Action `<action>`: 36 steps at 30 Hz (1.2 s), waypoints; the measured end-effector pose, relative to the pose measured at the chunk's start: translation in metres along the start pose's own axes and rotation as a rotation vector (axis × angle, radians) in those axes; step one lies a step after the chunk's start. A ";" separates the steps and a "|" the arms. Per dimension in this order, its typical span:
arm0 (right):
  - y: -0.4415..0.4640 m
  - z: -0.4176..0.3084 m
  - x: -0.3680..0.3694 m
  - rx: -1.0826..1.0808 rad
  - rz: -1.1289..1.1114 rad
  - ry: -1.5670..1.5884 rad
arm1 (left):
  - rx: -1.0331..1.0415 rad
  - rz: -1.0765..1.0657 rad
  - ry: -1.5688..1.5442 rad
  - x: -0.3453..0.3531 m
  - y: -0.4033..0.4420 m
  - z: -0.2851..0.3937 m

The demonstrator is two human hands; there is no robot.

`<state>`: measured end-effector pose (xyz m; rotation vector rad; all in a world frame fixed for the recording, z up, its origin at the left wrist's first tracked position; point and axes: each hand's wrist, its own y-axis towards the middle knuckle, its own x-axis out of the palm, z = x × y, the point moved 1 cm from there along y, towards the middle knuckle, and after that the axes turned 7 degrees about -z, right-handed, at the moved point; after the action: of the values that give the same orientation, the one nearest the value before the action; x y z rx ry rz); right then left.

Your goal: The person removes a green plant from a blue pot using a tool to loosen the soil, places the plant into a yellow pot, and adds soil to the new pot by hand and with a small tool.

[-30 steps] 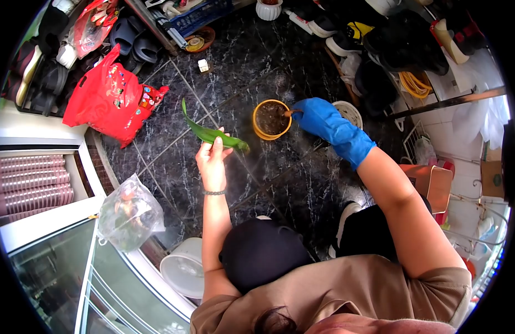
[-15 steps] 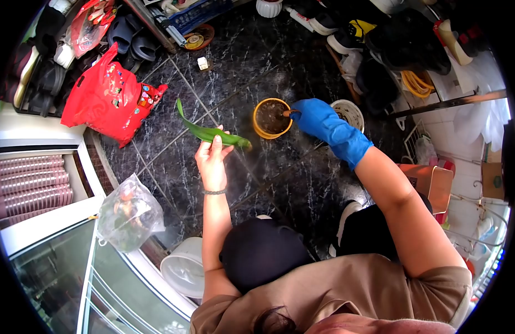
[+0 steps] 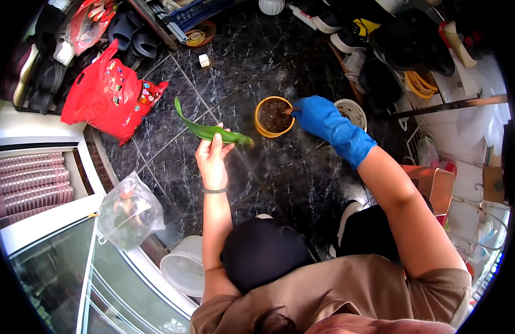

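My bare left hand [image 3: 213, 158] pinches a green plant cutting [image 3: 210, 132], a long leaf with a thick pale base pointing right. The leaf's thin tip curves up to the left. My right hand [image 3: 319, 118], in a blue rubber glove, is closed around a small brown-handled tool [image 3: 289, 111] at the right rim of a yellow pot [image 3: 267, 133]. Dark soil [image 3: 273, 114] fills much of this pot. The tool's far end is too small to make out. Partly behind the glove stands a white pot [image 3: 357, 117] with dark matter inside.
A red plastic bag [image 3: 110, 97] lies at the left beside shoes [image 3: 124, 36]. Nearer me are a clear plastic bag [image 3: 129, 214] and a white bucket [image 3: 185, 270]. More shoes [image 3: 346, 42] line the upper right. An orange box [image 3: 432, 183] stands by my right arm.
The brown tool and my gloved right hand have shifted slightly at the pot's rim. My left hand keeps the cutting in nearly the same place.
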<state>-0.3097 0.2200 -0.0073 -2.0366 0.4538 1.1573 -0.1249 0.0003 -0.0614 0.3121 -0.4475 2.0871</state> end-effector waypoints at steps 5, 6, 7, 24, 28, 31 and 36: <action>-0.004 0.003 0.015 -0.054 0.043 0.141 | -0.013 -0.012 -0.009 -0.002 -0.002 0.001; -0.006 0.005 0.012 -0.023 0.042 0.123 | -0.018 -0.011 -0.008 -0.002 -0.003 0.001; -0.008 0.005 0.006 0.008 0.040 0.105 | -0.025 -0.008 -0.013 -0.003 -0.003 0.002; -0.002 0.018 0.027 -0.334 0.283 -0.084 | -0.053 0.051 -0.166 0.014 0.003 0.001; 0.002 -0.006 0.036 -0.187 0.151 -0.110 | -0.035 0.067 -0.189 0.022 0.008 -0.003; -0.005 -0.007 0.040 -0.297 0.252 -0.065 | -0.040 0.073 -0.233 0.024 0.010 -0.006; -0.014 -0.016 0.033 -0.316 0.273 -0.049 | -0.023 0.067 -0.276 0.034 0.018 -0.018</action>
<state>-0.2743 0.2194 -0.0241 -2.2581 0.5670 1.5210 -0.1587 0.0253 -0.0681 0.5821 -0.6529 2.1099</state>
